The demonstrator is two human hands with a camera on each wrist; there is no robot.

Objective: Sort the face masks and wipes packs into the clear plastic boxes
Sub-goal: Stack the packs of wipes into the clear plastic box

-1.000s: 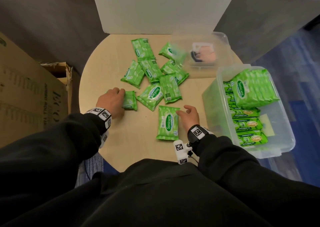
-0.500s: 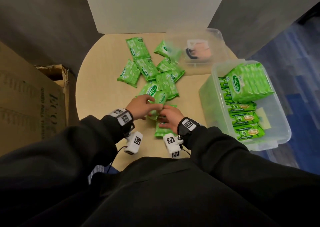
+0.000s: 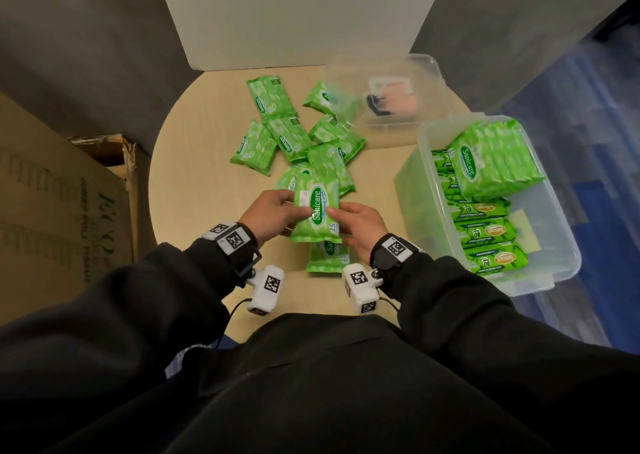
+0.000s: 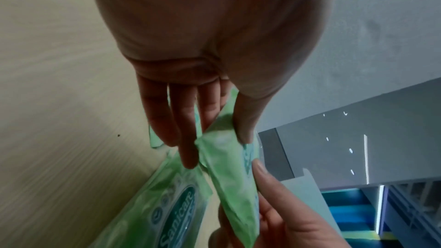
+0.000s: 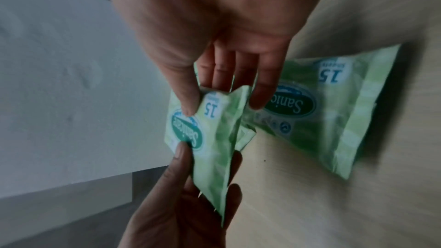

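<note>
A green Sanicare wipes pack (image 3: 317, 211) is lifted above the round table, held between both hands. My left hand (image 3: 273, 211) pinches its left edge with thumb on top; my right hand (image 3: 356, 225) pinches its right edge. The same pack (image 4: 229, 176) shows in the left wrist view and, as the pack (image 5: 210, 139), in the right wrist view. Another wipes pack (image 3: 327, 257) lies flat on the table under it. Several more packs (image 3: 289, 134) are scattered further back. The big clear box (image 3: 550, 231) at the right holds stacked wipes packs. A smaller clear box (image 3: 426, 72) at the back holds a mask.
A white board (image 3: 298, 13) stands behind the table (image 3: 194, 176). A large cardboard carton (image 3: 52, 211) sits at the left, beside the table. Blue flooring shows to the right of the big box.
My left hand carried a wipes pack from the table's left side to the middle. My right hand left the flat pack and took hold of the lifted one.
</note>
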